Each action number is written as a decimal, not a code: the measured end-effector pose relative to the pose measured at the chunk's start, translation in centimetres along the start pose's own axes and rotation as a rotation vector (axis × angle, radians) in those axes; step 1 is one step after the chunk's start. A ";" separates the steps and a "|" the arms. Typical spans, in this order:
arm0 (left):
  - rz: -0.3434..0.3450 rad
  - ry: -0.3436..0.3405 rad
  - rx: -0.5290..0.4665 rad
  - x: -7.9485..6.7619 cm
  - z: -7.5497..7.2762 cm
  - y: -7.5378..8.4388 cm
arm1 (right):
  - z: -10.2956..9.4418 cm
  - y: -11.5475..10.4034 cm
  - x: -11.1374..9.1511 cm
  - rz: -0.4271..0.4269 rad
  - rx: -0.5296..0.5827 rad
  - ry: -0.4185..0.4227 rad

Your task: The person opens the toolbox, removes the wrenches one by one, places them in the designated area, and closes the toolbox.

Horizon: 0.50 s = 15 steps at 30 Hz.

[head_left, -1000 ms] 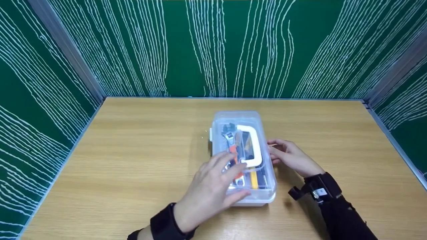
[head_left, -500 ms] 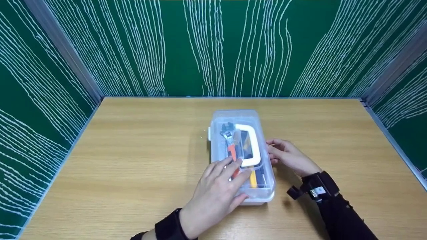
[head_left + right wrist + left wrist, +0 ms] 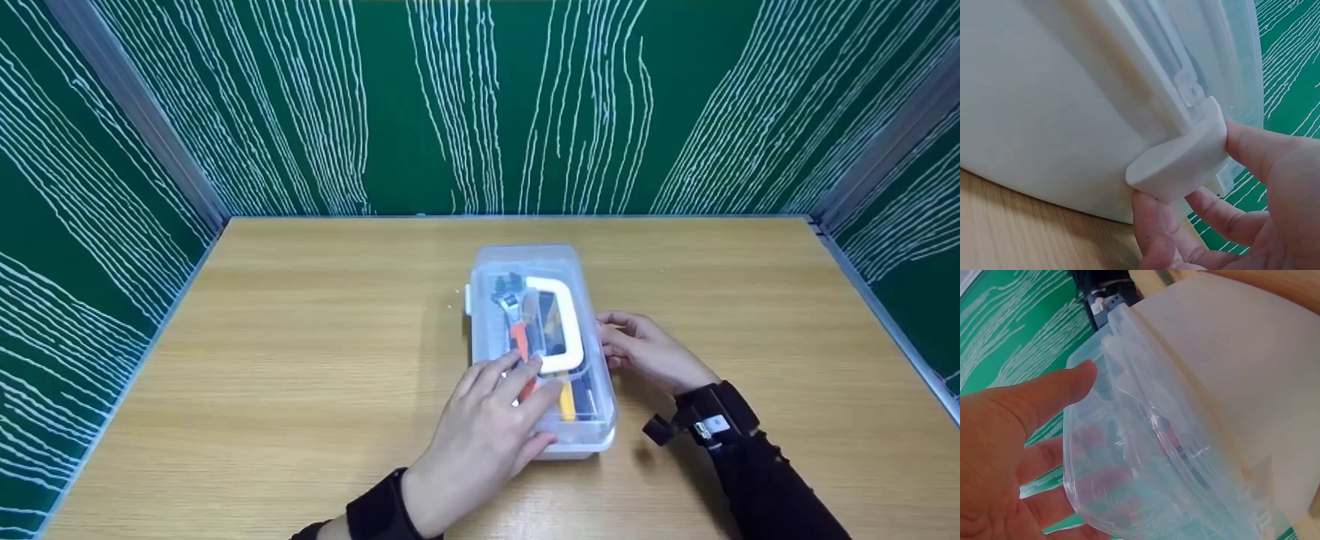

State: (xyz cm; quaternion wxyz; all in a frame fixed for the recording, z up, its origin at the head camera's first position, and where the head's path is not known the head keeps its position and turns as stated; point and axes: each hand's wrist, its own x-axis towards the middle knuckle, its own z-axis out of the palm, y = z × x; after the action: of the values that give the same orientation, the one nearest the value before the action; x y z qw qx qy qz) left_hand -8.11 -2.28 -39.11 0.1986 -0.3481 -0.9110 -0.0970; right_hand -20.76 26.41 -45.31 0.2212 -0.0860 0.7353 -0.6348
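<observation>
A clear-lidded plastic toolbox [image 3: 521, 259] with a white handle [image 3: 571, 322] sits on the wooden table. Through its lid show an adjustable wrench [image 3: 518, 330] with an orange grip and a yellow-handled tool [image 3: 568, 401]. My left hand [image 3: 480, 442] rests on the near left part of the lid, fingers extended and thumb at the near end. In the left wrist view, its fingers show through the clear lid [image 3: 1095, 495]. At the box's right side, my right hand [image 3: 652, 352] pinches a white latch [image 3: 1182, 160] between thumb and fingertips; the latch lies across the lid's seam.
Another white latch [image 3: 468, 300] sticks out on the box's left side. Bare wooden table [image 3: 300, 360] surrounds the box. Green panels with white wavy lines [image 3: 405, 112] stand along the back and both sides.
My left hand has come down onto the lid, its fingers settling near the handle's near end. My right hand stays at the latch. The box looks the same.
</observation>
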 end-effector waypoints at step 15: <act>0.002 -0.012 -0.026 0.0 -0.1 -0.1 | 0.2 -1.1 -0.4 0.014 -0.097 0.124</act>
State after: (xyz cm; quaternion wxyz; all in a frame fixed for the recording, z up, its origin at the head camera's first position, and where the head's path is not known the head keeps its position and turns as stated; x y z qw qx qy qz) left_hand -8.14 -2.34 -39.01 0.1886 -0.3521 -0.9106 -0.1063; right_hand -20.46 26.23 -44.16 0.1752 -0.0523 0.7780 -0.6010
